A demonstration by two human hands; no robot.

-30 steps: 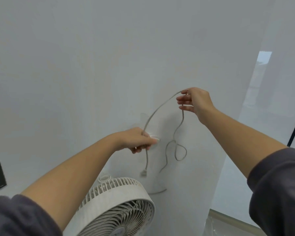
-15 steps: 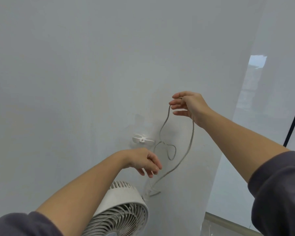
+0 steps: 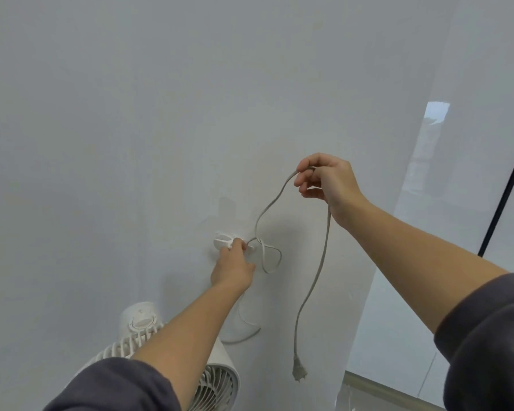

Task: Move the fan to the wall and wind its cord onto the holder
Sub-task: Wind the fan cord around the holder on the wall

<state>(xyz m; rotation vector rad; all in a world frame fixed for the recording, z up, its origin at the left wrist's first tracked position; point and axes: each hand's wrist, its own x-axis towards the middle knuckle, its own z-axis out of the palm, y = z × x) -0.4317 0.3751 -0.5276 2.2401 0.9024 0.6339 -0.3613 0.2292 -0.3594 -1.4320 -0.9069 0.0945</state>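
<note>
Cord held at the wall-mounted holder, fan below against the wall.

The cord (image 3: 315, 280) runs from the holder (image 3: 223, 240) on the wall (image 3: 131, 143), loops just right of it, rises to the right hand (image 3: 328, 182), then hangs down to the plug (image 3: 298, 371). The right hand pinches the cord. The left hand (image 3: 232, 269) presses closed fingers against the holder and cord. The fan (image 3: 143, 324) stands below, beside the wall, under the left forearm.
</note>
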